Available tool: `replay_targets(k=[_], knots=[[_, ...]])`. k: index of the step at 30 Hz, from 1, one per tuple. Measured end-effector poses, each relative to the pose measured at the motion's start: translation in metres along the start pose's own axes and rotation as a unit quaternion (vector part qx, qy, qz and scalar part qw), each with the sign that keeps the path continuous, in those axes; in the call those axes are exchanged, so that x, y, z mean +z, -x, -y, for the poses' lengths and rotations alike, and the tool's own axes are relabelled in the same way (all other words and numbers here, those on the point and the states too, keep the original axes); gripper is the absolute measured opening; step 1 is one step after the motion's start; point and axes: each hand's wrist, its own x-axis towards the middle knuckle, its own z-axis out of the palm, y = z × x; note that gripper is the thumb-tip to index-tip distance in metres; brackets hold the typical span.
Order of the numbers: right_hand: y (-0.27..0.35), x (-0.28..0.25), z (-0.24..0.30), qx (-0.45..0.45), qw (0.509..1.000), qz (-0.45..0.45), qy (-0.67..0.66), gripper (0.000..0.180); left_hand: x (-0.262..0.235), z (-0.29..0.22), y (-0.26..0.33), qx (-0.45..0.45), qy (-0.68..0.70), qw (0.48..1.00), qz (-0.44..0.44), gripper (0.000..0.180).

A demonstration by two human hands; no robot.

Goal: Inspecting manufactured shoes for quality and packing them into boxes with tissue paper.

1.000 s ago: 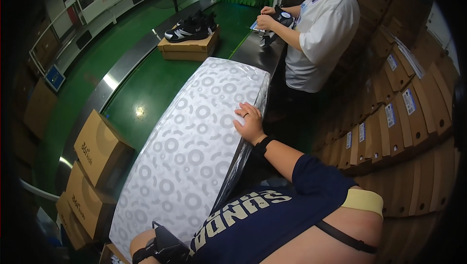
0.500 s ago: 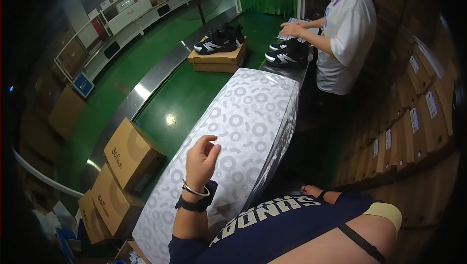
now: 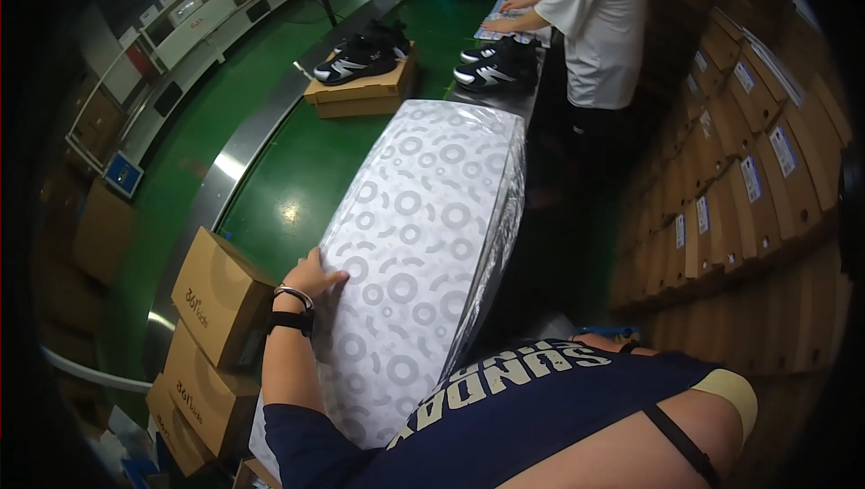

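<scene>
A long stack of white wrapping paper (image 3: 410,246), printed with grey rings and arcs, lies before me with clear plastic along its right side. My left hand (image 3: 311,275) rests on the stack's left edge, its thumb and fingers apart, holding nothing that I can see. A bracelet and a black band are on that wrist. My right hand (image 3: 599,341) is low at the right, beside my body; little of it shows and its fingers are hidden. Close to it is a blue object (image 3: 611,331), too little seen to name.
Brown shoe boxes (image 3: 216,295) are piled left of the paper. Black-and-white sneakers (image 3: 356,61) sit on a flat box (image 3: 360,93) on the green conveyor (image 3: 288,192). Another pair of sneakers (image 3: 496,66) stands near a co-worker (image 3: 599,30). Stacked cartons (image 3: 712,210) line the right.
My left hand has come down from above the paper to its left edge, and its curled fingers have spread. My right hand has become more hidden. The co-worker's hands have moved down onto papers.
</scene>
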Motion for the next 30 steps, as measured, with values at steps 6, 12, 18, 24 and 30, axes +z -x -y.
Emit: replay_targets(k=[6, 12, 18, 24, 30], knots=[[0.006, -0.006, 0.01, 0.052, 0.997, -0.021, -0.044, 0.021, 0.014, 0.005, -0.008, -0.014, 0.052, 0.998, 0.017, 0.094], [0.007, 0.003, 0.033, 0.063, 0.994, -0.035, -0.08, 0.022, 0.015, 0.003, -0.004, -0.024, 0.05, 0.998, 0.016, 0.094], [0.01, -0.006, 0.056, 0.065, 0.99, -0.032, -0.124, 0.024, 0.015, -0.003, 0.0, -0.024, 0.043, 0.999, 0.009, 0.09], [0.019, -0.018, 0.095, -0.043, 0.998, -0.009, 0.048, 0.029, 0.016, 0.002, -0.002, -0.03, 0.04, 0.998, 0.025, 0.095], [-0.011, -0.037, 0.102, -0.039, 0.996, -0.05, 0.061, 0.022, 0.015, -0.004, -0.005, -0.029, 0.055, 0.998, 0.023, 0.097]])
